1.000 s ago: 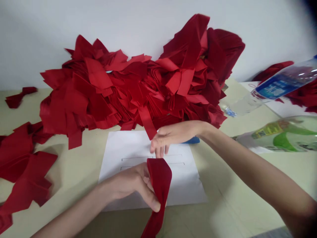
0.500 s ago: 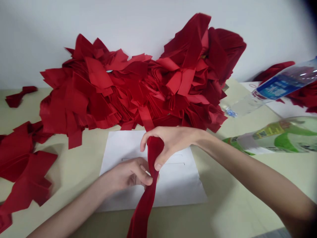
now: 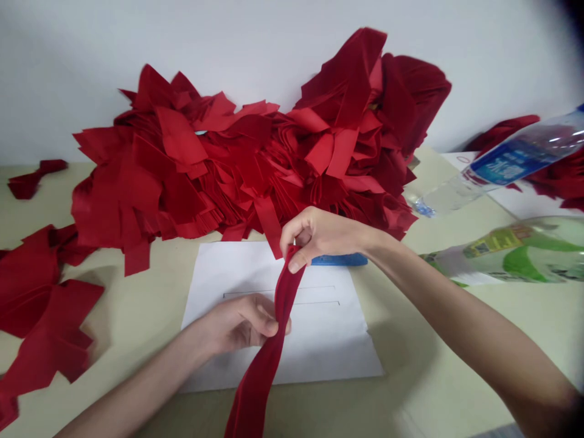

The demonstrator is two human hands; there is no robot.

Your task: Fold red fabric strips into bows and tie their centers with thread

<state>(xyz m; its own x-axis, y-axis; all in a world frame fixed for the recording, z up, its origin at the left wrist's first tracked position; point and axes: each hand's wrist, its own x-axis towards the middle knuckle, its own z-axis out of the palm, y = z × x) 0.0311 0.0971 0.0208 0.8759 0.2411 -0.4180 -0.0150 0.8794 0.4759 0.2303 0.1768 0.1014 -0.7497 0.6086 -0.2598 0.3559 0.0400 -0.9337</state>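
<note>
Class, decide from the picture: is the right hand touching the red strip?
Touching: the head view shows the right hand pinching the upper end of the red strip between thumb and fingers.

2 hands (image 3: 239, 322), 1 held strip (image 3: 267, 359), 2 bottles (image 3: 506, 161), 2 sheets (image 3: 333, 347), 1 blue object (image 3: 342, 260) (heaped red pieces (image 3: 246, 170) uncountable)

The bottom edge crops the red strip (image 3: 255, 377), the right edge the green-labelled bottle (image 3: 524, 257).
</note>
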